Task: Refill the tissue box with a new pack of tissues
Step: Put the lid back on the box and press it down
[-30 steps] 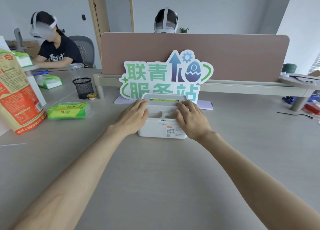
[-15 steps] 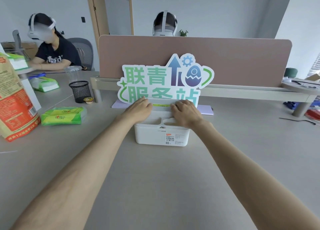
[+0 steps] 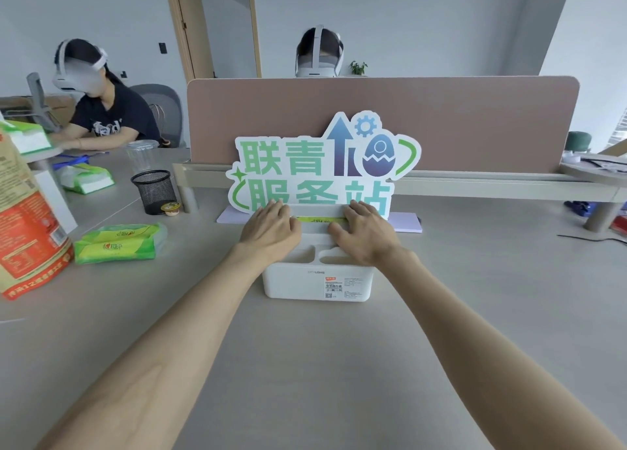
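Hands (image 3: 319,232) moved rearward on tissue box (image 3: 317,281), seemingly pressing

- Wide grey desk (image 3: 305,364) fills the foreground, matte and evenly lit.
- Dusty-pink divider panel (image 3: 475,123) stands upright along the desk's far edge, on a pale rail (image 3: 475,186) raised on short legs.
- Behind it, plain pale walls (image 3: 424,18), soft daylight all round, no hard shadows.
- Wooden door frame (image 3: 178,25) rising at upper left.
- Grey office chair (image 3: 166,106) at the neighbouring desk on the left.
- Small potted plant (image 3: 358,66) peeking over the divider.
- Dark green stool (image 3: 579,141) far right, near a bright window edge (image 3: 621,127).
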### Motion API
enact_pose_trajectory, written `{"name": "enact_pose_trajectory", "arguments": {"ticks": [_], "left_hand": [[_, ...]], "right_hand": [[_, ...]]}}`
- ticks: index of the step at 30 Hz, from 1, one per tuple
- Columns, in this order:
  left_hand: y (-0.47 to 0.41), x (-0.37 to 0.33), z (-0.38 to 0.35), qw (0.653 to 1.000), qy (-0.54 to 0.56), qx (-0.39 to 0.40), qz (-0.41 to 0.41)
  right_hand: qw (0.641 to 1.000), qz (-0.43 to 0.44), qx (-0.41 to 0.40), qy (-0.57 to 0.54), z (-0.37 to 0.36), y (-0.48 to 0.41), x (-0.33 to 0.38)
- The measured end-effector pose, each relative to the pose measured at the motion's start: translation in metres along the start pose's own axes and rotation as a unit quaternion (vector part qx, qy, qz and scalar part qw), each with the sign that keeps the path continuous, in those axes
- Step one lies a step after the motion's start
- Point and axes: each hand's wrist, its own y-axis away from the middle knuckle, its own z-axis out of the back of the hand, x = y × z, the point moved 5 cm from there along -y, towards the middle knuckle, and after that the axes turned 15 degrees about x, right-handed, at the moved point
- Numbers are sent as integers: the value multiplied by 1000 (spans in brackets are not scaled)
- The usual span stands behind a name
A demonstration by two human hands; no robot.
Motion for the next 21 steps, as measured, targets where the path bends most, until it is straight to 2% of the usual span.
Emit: {"name": "enact_pose_trajectory", "arguments": {"ticks": [4, 7, 11, 16, 19, 21], "left_hand": [[12, 1, 0, 993, 113, -14, -9], [25, 2, -11, 991, 126, -23, -29], [31, 2, -19, 987, 146, -57, -39], [31, 6, -17, 980, 188, -51, -43], [42, 14, -20, 948, 308, -75, -15], [50, 26, -33, 924, 376, -60, 39]], "right_hand": [[999, -3, 35, -15, 1, 3, 4], [998, 15, 24, -58, -13, 5, 2], [985, 13, -61, -161, -22, 16, 2], [980, 11, -25, -197, -18, 24, 4], [947, -2, -26, -319, -21, 36, -3], [904, -40, -42, -425, -33, 43, -16]]}}
